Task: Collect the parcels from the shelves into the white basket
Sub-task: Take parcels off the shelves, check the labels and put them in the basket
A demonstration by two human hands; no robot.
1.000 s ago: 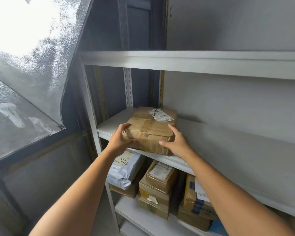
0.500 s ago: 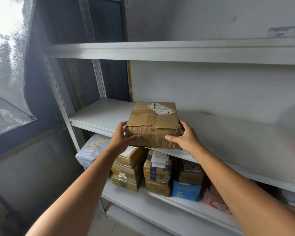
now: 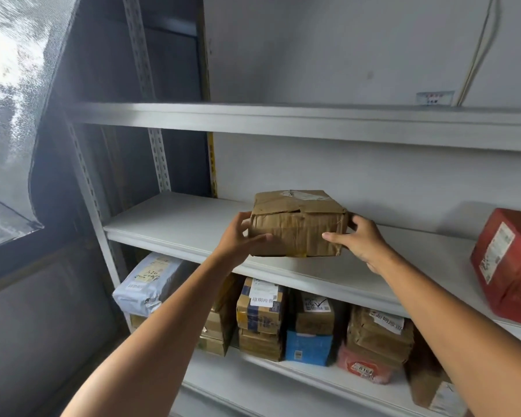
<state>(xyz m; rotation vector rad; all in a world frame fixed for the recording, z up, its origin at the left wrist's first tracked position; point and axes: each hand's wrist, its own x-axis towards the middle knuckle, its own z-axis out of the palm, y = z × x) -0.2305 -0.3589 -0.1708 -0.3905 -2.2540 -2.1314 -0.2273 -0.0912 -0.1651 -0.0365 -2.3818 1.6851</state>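
Grey-white metal shelving stands against a pale wall, and at the far left I see a bright, rain-speckled window in a dark frame. Next to it, a perforated upright carries the upper shelf and the middle shelf. Below the middle shelf, at the left end of the lower shelf, a grey mailer bag leans out past the front edge.

Moving right, my left hand grips the left end of the brown parcel, thumb laid across its front face and fingers curled round its side. The parcel is a taped cardboard box with a white label on top. It sits level at the front of the middle shelf, and I cannot tell whether its underside touches the board. My right hand grips the opposite end, thumb on the front face and fingers wrapped behind the corner.

Under the parcel, the lower shelf is packed with stacked brown boxes, a blue box and a red packet, all close together. At the far right, a red box with a white label sits on the middle shelf, well apart from the parcel.
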